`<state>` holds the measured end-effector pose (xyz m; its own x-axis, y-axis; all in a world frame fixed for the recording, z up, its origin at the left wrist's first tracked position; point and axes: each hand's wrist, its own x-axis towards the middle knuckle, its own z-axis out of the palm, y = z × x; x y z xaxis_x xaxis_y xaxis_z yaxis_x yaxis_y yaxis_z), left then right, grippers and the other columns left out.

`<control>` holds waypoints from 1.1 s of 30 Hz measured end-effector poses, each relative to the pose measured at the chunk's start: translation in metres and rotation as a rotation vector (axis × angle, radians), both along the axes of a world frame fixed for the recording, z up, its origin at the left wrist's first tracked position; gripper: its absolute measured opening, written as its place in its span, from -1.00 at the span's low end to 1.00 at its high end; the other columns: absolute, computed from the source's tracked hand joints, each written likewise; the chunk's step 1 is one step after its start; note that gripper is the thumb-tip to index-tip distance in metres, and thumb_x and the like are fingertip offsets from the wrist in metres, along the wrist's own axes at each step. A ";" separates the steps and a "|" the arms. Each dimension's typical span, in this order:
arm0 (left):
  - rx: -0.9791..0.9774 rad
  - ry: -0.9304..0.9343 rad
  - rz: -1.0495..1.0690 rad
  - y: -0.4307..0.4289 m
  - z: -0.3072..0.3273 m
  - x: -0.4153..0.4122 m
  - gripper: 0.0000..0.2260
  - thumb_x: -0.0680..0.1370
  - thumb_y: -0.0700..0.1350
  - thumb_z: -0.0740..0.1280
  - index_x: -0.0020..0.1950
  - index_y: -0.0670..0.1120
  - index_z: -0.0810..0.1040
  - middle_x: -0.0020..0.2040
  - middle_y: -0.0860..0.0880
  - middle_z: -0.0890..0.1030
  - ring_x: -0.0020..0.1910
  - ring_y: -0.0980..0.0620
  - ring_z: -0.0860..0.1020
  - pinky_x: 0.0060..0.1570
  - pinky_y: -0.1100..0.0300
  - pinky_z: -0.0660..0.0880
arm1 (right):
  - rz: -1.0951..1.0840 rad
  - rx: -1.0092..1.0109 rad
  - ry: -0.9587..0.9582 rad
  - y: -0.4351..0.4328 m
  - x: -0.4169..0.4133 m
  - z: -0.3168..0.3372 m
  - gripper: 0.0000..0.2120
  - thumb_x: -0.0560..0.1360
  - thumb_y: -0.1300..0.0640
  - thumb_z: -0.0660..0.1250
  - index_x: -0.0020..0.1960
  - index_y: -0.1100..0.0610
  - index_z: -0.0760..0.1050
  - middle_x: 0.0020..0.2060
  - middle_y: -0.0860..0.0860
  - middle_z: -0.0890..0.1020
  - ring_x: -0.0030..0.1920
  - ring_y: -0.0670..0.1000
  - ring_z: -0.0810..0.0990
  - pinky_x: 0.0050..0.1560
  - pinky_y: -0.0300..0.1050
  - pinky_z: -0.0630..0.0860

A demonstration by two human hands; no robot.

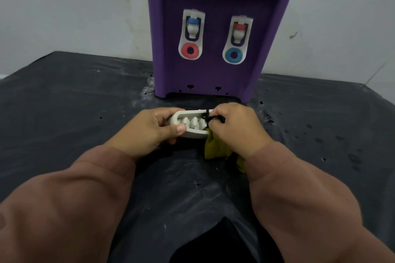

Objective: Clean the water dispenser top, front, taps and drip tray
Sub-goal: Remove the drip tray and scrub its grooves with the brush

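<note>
A purple water dispenser (210,32) stands against the wall, with a blue-capped tap (193,25) on the left and a red-capped tap (240,32) on the right. In front of it my left hand (154,130) grips the left end of the white drip tray (188,123), which is lifted off the dispenser. My right hand (233,126) holds a yellow-green cloth (213,147) with black trim and presses it into the tray's right end. The cloth hangs down below that hand. The tray's right part is hidden by my hand.
A black plastic sheet (74,113) covers the surface, with white dusty smears near the dispenser's base (147,92) and dark wet spots (320,141) at the right. A pale wall (74,6) with a stain rises behind.
</note>
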<state>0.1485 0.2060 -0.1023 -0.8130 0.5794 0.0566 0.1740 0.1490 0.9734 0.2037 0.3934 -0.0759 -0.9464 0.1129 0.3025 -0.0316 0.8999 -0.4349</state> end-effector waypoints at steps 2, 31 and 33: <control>-0.009 0.000 0.000 0.000 0.000 -0.001 -0.58 0.37 -0.05 0.40 0.24 -0.04 0.54 0.05 -0.25 0.62 -0.23 -0.02 0.52 -0.18 0.18 0.51 | 0.021 0.036 -0.068 0.002 0.001 0.001 -0.80 0.45 0.19 0.29 0.03 0.10 0.61 0.01 0.04 0.63 0.03 0.02 0.55 -0.09 -0.31 0.30; 0.012 -0.020 0.020 0.002 0.001 0.002 -0.59 0.36 -0.05 0.47 0.20 -0.01 0.56 0.04 -0.25 0.62 -0.25 0.00 0.52 -0.18 0.20 0.50 | -0.046 -0.360 -0.027 -0.009 0.005 0.002 -0.86 0.42 0.16 0.32 -0.06 0.07 0.62 -0.26 -0.06 0.62 -0.21 -0.02 0.58 -0.15 -0.18 0.49; 0.013 -0.011 0.002 0.003 0.001 0.003 -0.59 0.36 -0.06 0.47 0.19 -0.01 0.57 0.04 -0.22 0.63 -0.22 -0.01 0.53 -0.16 0.18 0.50 | -0.055 -0.324 -0.015 -0.011 0.002 0.002 -0.84 0.43 0.13 0.32 -0.02 0.08 0.62 -0.19 -0.03 0.63 -0.16 -0.03 0.57 -0.12 -0.19 0.47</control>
<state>0.1512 0.2088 -0.1015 -0.8147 0.5773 0.0555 0.1633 0.1366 0.9771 0.2061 0.3829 -0.0742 -0.9404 0.2519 0.2283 0.0217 0.7148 -0.6990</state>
